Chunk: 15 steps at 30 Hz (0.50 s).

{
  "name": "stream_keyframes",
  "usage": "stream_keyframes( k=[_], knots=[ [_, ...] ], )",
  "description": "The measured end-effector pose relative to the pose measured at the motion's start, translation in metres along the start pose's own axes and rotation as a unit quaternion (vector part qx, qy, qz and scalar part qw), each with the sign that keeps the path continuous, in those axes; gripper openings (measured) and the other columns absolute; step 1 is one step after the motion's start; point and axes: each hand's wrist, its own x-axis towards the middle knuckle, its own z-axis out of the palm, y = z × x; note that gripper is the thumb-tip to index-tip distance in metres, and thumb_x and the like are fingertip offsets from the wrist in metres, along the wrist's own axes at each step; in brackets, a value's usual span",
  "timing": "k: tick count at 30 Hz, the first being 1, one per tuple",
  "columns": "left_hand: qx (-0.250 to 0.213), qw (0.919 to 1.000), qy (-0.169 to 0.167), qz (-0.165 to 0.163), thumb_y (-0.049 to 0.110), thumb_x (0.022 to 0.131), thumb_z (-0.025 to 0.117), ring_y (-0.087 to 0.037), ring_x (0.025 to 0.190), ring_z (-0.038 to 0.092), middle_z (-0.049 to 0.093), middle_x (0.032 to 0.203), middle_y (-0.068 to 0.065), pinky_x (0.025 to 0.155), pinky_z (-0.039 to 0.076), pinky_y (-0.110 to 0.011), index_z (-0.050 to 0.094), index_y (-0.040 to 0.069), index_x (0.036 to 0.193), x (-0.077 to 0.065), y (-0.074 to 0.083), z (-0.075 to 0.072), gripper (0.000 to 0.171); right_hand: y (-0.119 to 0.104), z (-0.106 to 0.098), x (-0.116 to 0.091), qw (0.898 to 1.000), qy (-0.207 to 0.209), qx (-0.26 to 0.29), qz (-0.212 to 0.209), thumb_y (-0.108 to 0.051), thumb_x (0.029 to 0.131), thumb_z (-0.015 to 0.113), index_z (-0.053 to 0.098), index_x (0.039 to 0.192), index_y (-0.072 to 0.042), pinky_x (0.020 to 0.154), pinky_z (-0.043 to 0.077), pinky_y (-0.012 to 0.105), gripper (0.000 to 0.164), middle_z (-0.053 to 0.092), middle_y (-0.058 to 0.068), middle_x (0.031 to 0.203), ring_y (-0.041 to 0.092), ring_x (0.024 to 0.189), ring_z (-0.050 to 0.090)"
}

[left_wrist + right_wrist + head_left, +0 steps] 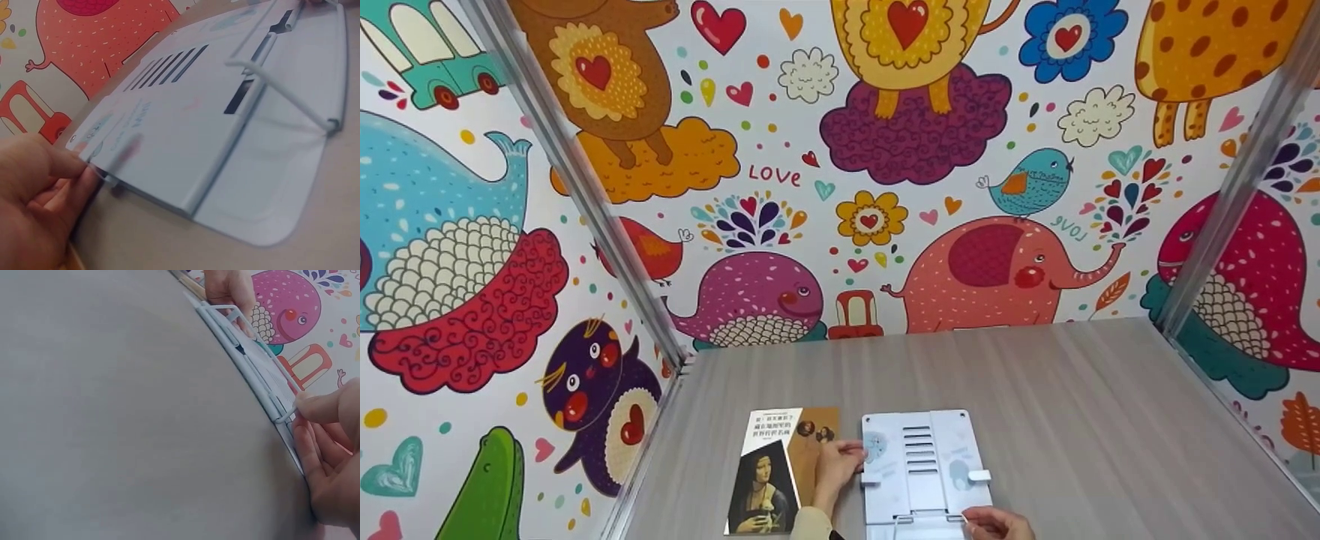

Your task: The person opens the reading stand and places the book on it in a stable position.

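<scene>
Pinching the left edge of the white stand (pixel 926 487), the left hand (pixel 838 469) has its thumb and fingers closed there, above the clip (pixel 871 478) on that side. The right hand (pixel 999 523) grips the wire frame (pixel 292 97) between thumb and fingers at the stand's lower right; the wire is tilted up from the panel. The stand lies on the tabletop (pixel 1110 442), well apart from its far edge, with slots (pixel 920 452) down its middle and another clip (pixel 979 475) on its right side. Just beside the stand, toward the tabletop's left edge, lies a book (pixel 761 487) with a portrait on its cover, partly covered by the left hand. Beyond the tabletop's far edge stands a cartoon-printed wall (pixel 780 142).
</scene>
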Motion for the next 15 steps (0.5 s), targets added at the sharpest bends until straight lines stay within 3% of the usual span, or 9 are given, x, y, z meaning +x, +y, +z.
stream_keyframes(
  k=[2, 4, 7, 9, 11, 15],
  knots=[
    [0.001, 1.0, -0.002, -0.003, 0.0, 0.075, 0.069, -0.009, 0.062, 0.061, 0.068, 0.075, -0.008, 0.056, 0.053, -0.022, 0.068, -0.004, 0.091, -0.001, 0.0, -0.001, 0.017, -0.002, 0.001, 0.0, 0.999, 0.031, -0.009, 0.01, -0.027, 0.079, 0.071, 0.067, 0.101, 0.001, 0.062, 0.05, 0.023, 0.036, 0.068, -0.001, 0.081, 0.011, 0.072, 0.059],
    [-0.001, 0.9999, -0.008, -0.008, 0.001, 0.076, 0.069, -0.01, 0.063, 0.062, 0.068, 0.077, -0.008, 0.057, 0.054, -0.023, 0.068, -0.004, 0.092, -0.001, -0.001, -0.002, 0.017, -0.007, 0.0, 0.001, 0.996, 0.09, -0.021, 0.02, -0.029, 0.077, 0.072, 0.069, 0.098, -0.001, 0.06, 0.048, 0.023, 0.035, 0.067, -0.001, 0.079, 0.012, 0.07, 0.057],
    [-0.006, 0.9998, -0.015, -0.011, 0.001, 0.077, 0.068, -0.01, 0.064, 0.062, 0.068, 0.078, -0.009, 0.058, 0.054, -0.023, 0.068, -0.004, 0.093, -0.002, -0.001, -0.002, 0.017, -0.017, -0.008, 0.007, 0.98, 0.197, -0.03, 0.029, -0.029, 0.076, 0.073, 0.068, 0.096, -0.002, 0.059, 0.045, 0.024, 0.033, 0.065, 0.0, 0.078, 0.013, 0.069, 0.055],
    [-0.006, 0.9998, -0.018, -0.009, 0.001, 0.077, 0.068, -0.01, 0.065, 0.062, 0.068, 0.078, -0.009, 0.058, 0.054, -0.023, 0.067, -0.005, 0.094, -0.003, 0.0, -0.002, 0.018, -0.024, -0.017, 0.015, 0.969, 0.242, -0.032, 0.021, -0.024, 0.079, 0.071, 0.067, 0.097, -0.002, 0.059, 0.046, 0.024, 0.029, 0.064, 0.001, 0.079, 0.012, 0.071, 0.056],
    [-0.009, 0.9998, -0.017, -0.008, 0.001, 0.077, 0.068, -0.01, 0.065, 0.062, 0.068, 0.079, -0.01, 0.058, 0.054, -0.023, 0.067, -0.005, 0.094, -0.003, 0.001, -0.002, 0.018, -0.029, -0.027, 0.025, 0.967, 0.255, -0.028, 0.011, -0.019, 0.081, 0.068, 0.066, 0.1, -0.001, 0.06, 0.048, 0.023, 0.026, 0.065, 0.002, 0.081, 0.012, 0.073, 0.058],
    [-0.011, 0.9998, -0.018, -0.007, 0.002, 0.077, 0.068, -0.011, 0.066, 0.063, 0.068, 0.079, -0.01, 0.059, 0.055, -0.023, 0.067, -0.005, 0.094, -0.003, 0.002, -0.001, 0.018, -0.033, -0.038, 0.043, 0.97, 0.242, -0.026, 0.001, -0.014, 0.082, 0.067, 0.066, 0.1, 0.0, 0.06, 0.051, 0.021, 0.023, 0.067, 0.003, 0.082, 0.011, 0.073, 0.061]
  ],
)
